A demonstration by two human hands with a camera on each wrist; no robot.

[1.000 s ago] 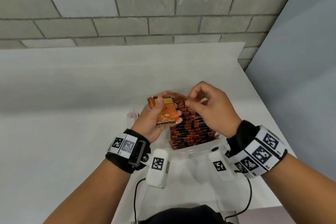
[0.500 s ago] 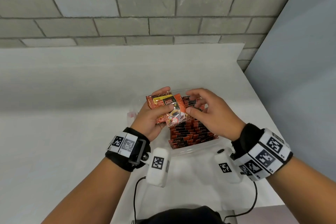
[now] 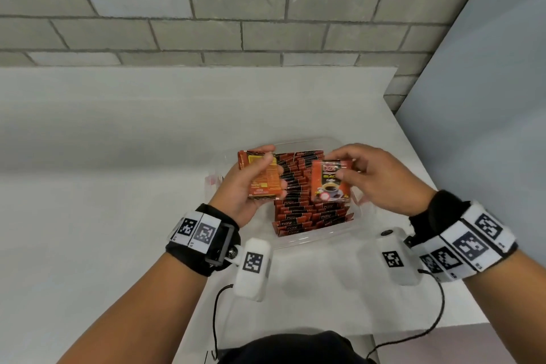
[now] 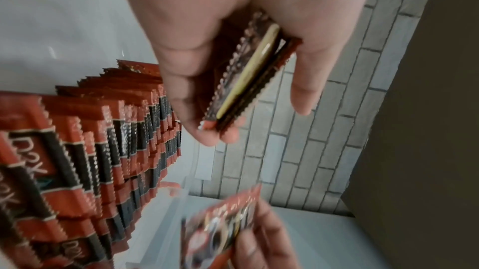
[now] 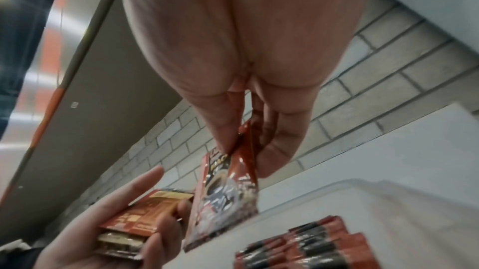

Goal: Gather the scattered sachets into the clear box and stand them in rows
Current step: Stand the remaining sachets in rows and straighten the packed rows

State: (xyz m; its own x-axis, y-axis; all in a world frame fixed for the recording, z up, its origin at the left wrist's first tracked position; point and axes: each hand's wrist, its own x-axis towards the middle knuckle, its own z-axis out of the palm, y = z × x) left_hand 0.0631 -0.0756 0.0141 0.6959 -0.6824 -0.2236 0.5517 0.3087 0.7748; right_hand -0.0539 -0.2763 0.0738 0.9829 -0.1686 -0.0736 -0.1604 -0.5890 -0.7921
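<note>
Sachet (image 3: 331, 182) now pinched in right hand (image 3: 373, 179), clear of left hand's (image 3: 251, 186) gripped stack (image 3: 263, 176) (formerly together).

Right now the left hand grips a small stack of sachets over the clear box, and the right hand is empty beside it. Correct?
Not quite. The right hand is not empty: it pinches a single sachet by its top edge, as the head view and right wrist view show. The rest holds: the left hand grips a small stack of sachets over the clear box.
</note>
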